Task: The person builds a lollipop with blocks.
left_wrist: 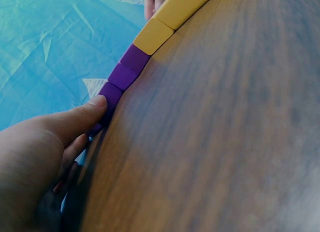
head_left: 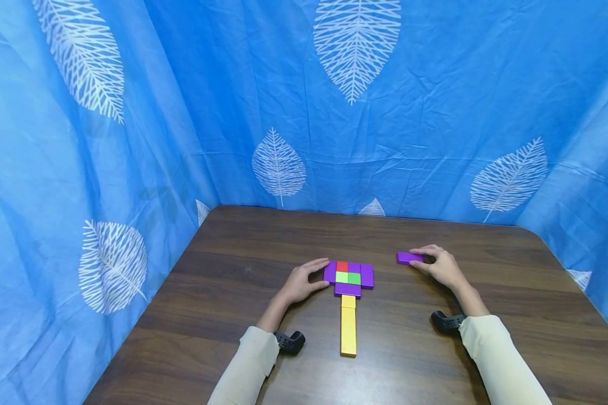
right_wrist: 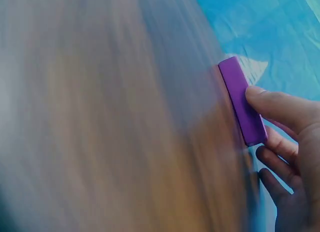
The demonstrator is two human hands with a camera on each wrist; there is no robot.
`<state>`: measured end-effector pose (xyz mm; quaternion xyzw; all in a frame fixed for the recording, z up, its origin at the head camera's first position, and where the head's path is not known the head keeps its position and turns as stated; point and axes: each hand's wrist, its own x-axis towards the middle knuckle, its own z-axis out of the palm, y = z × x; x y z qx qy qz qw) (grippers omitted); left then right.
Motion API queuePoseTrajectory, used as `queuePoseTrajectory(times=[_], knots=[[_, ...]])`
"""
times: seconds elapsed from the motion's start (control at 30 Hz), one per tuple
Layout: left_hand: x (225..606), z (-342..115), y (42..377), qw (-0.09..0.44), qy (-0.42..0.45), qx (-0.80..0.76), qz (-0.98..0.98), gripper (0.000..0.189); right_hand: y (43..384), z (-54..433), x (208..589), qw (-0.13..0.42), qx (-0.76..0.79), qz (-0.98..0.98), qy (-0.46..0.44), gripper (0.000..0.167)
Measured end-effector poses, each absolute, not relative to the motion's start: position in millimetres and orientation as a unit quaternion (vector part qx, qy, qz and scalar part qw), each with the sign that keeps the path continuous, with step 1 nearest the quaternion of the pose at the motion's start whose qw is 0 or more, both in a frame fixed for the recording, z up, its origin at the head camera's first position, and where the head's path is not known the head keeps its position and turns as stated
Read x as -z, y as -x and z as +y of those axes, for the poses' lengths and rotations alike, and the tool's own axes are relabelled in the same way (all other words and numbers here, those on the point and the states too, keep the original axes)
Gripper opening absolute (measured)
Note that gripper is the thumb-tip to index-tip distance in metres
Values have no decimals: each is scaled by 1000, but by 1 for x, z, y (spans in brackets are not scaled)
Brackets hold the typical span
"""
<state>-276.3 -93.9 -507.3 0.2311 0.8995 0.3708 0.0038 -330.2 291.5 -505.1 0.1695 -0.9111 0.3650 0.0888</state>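
Flat coloured blocks form a flower-like shape on the table. Its head has a red block (head_left: 342,266), a light green block (head_left: 342,277), a green block (head_left: 354,278) and purple blocks around them. Yellow blocks (head_left: 348,329) make a stem below. My left hand (head_left: 300,283) pinches the left purple block (head_left: 330,272) between thumb and fingers, the thumb at its near end. Off to the right, my right hand (head_left: 443,268) pinches a separate purple block (head_left: 408,258) by its right part, thumb on the near side. In the right wrist view that purple block (right_wrist: 242,101) looks long and rectangular.
The brown wooden table (head_left: 263,242) extends around the blocks. A blue curtain (head_left: 415,112) with white leaf prints hangs behind and to the sides. Each wrist wears a black camera band, such as the left one (head_left: 290,342).
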Motion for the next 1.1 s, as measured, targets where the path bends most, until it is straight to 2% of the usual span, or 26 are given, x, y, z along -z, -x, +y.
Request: queuePoseTrajectory(times=[0.37,0.8,1.1], knots=[[507,-92,277,3,-233,-372,899,53,332,251,507,103,-359,-903,-213,31],[508,-93,277,-3,-234,-375,897,54,340,201,494,114,-410,-878,-220,29],[507,-93,277,3,-230,-379,897,54,343,169,492,88,-413,-873,-244,29]])
